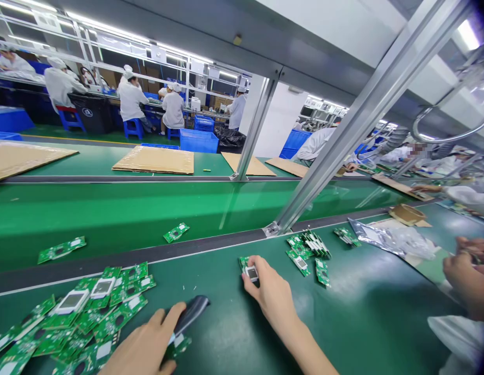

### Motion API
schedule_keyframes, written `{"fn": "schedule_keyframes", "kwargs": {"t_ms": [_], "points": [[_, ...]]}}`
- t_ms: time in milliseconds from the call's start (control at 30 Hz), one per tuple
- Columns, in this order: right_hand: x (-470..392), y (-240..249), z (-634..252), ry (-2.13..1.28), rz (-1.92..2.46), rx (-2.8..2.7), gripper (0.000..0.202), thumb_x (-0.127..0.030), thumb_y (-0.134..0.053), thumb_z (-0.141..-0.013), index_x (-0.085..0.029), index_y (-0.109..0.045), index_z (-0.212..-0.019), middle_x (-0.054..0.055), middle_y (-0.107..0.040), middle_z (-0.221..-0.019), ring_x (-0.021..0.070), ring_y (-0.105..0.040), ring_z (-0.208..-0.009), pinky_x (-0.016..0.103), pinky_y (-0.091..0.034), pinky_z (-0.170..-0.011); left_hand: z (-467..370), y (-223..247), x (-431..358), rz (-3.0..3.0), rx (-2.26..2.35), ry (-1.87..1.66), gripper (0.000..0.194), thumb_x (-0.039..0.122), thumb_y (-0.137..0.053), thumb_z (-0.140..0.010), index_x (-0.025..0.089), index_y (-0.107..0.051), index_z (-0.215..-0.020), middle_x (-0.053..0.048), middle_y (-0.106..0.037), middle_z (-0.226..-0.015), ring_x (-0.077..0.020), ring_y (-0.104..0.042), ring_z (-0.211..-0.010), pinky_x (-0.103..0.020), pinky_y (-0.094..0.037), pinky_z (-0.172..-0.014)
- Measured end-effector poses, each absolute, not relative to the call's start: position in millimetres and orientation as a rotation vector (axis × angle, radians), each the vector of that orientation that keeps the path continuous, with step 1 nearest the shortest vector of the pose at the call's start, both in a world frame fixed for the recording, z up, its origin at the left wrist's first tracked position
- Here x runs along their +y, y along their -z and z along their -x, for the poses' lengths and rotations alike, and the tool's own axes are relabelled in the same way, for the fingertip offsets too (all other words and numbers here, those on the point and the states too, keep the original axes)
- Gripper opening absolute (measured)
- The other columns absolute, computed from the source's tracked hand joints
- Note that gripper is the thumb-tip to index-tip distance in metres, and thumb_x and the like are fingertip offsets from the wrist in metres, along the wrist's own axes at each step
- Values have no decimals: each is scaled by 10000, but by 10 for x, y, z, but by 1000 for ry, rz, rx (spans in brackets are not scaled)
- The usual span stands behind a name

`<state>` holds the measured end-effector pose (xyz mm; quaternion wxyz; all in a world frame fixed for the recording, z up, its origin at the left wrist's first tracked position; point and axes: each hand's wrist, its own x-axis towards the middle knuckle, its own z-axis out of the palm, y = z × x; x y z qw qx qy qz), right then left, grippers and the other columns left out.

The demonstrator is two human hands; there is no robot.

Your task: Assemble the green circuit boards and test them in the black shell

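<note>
My right hand point(271, 291) pinches a small green circuit board point(244, 263) with a white-framed square part, low over the green table. At the lower left, my left hand point(148, 341) has its fingers curled around a black tool point(193, 313); a green board point(182, 345) shows just beneath that hand, and whether the fingers grip it is hidden. Left of my left hand lies a large heap of green boards point(124, 315), two of them with white-framed parts. Right of my right hand sits a smaller group of boards point(298, 262), some stacked on edge.
A green belt point(120, 208) runs behind the table, carrying two loose boards point(62, 250). A metal post point(343, 125) rises at its edge. Plastic bags point(394, 239) lie at right, near another person's hands point(470, 271). Cardboard sheets point(156, 159) lie beyond the belt.
</note>
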<state>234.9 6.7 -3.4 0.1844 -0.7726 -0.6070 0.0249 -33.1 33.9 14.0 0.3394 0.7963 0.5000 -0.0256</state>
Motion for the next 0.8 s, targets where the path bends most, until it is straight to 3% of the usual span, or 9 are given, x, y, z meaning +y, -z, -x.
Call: {"fn": "schedule_keyframes", "kwargs": {"t_ms": [67,167,233,300,400,500,567,667,800], "points": [[82,-8,-2378,-25,2077,-1659,131,-353,-577,-881,-250,-525,-942,-4,-609,-816,178,-597,-683,252,-377,-552,245,-108,347,-1868,1229,-169,659,141,-664,-683,237,-568,-1328,-111,-698,-1063,-266,-674,-837,-312,-500,-711],[34,-104,-2266,-89,1891,-1483,243,-474,-568,-895,-239,-555,-956,37,-575,-863,203,-572,-775,291,-430,-628,77,-47,341,-1358,1044,-466,538,347,-788,-654,201,-599,-1135,-38,-684,-832,-116,-523,-494,-229,-406,-491],[-43,-158,-2093,-407,1704,-1434,261,-488,-545,-915,-227,-536,-925,32,-572,-843,183,-554,-770,301,-450,-690,-18,-4,329,-1063,910,-566,504,511,-802,-647,181,-573,-952,31,-588,-609,-55,-356,-368,-196,-287,-391],[-124,-169,-1895,-868,1467,-1415,280,-500,-557,-915,-225,-517,-939,15,-591,-824,154,-555,-754,289,-457,-718,-76,24,313,-894,846,-646,554,620,-793,-628,185,-526,-843,94,-434,-454,-41,-284,-345,-180,-229,-371],[-193,-108,-1673,-1325,1175,-1231,402,-534,-668,-834,-235,-511,-1051,0,-598,-830,127,-557,-734,240,-458,-644,-104,20,275,-774,834,-716,598,623,-827,-595,184,-514,-855,120,-367,-406,-44,-300,-351,-173,-238,-385],[-185,-49,-1611,-1484,1042,-979,462,-514,-765,-747,-234,-535,-1033,-32,-549,-759,80,-482,-573,183,-402,-483,-111,-3,227,-708,803,-734,624,609,-818,-630,176,-536,-980,118,-397,-405,-53,-316,-343,-185,-250,-399],[-169,-46,-1633,-1506,1039,-890,455,-491,-793,-722,-224,-566,-1011,-38,-545,-730,68,-452,-517,182,-394,-447,-124,4,199,-637,758,-724,618,682,-716,-702,156,-563,-988,92,-433,-413,-67,-344,-349,-203,-253,-409],[-173,-50,-1677,-1323,1140,-939,433,-459,-790,-736,-227,-608,-1052,-10,-630,-764,111,-537,-613,233,-480,-576,-165,54,161,-526,676,-636,671,782,-543,-764,113,-596,-751,34,-460,-417,-77,-388,-357,-232,-252,-425],[-214,-6,-1675,-960,1335,-1171,265,-344,-730,-806,-250,-670,-1046,4,-679,-815,157,-596,-754,270,-501,-754,-235,102,96,-450,634,-547,681,773,-568,-752,94,-616,-736,32,-462,-408,-71,-362,-335,-237,-217,-417]]}}
